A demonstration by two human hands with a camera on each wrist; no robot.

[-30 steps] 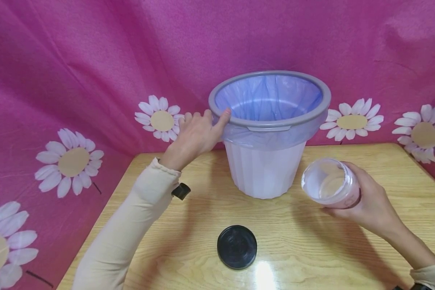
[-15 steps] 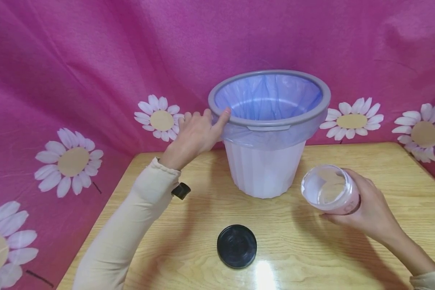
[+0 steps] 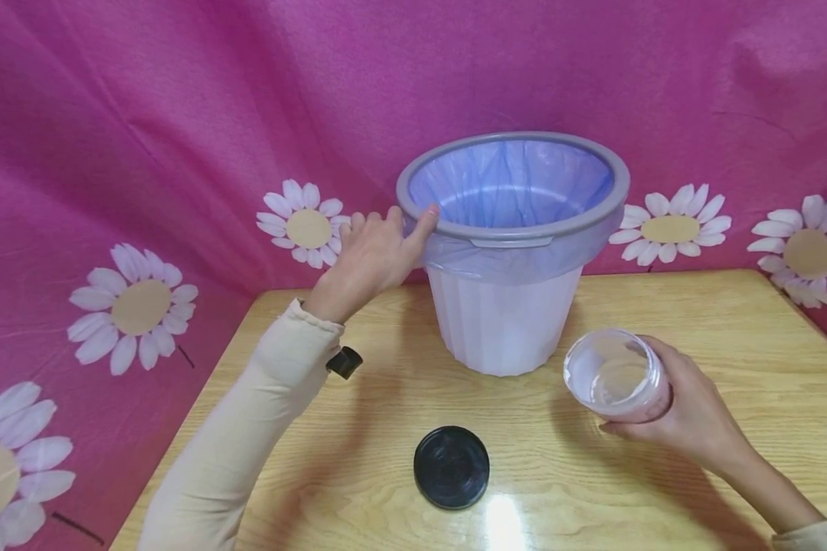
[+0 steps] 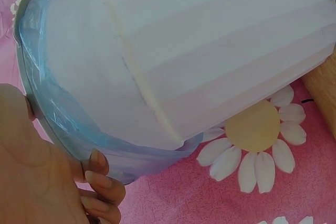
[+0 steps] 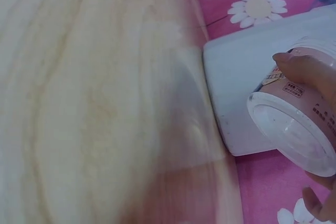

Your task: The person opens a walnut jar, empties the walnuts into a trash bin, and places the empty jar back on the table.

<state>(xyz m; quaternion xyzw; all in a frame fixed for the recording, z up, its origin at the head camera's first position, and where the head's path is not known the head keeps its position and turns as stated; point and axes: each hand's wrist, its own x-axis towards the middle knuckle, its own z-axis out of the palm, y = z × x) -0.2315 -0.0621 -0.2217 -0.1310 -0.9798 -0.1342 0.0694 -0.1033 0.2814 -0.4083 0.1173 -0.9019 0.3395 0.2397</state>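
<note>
A white trash bin (image 3: 503,321) with a grey rim stands at the back of the table, lined with a translucent blue bag (image 3: 510,187). My left hand (image 3: 372,256) grips the rim at its left side, thumb on top; in the left wrist view the fingers (image 4: 102,182) curl under the rim. My right hand (image 3: 696,409) holds an open clear plastic jar (image 3: 651,402) with a pink label, to the right of the bin and above the table. The jar's mouth tilts toward the left, with white residue at its lip. Its pale base (image 5: 291,129) shows in the right wrist view.
A round black lid (image 3: 451,467) lies on the wooden table (image 3: 358,474), in front of the bin. A pink cloth (image 3: 179,92) with white flowers hangs behind and beside the table.
My right hand has lowered the jar, bringing it toward me and slightly left. The left hand, bin and lid stay where they were.
</note>
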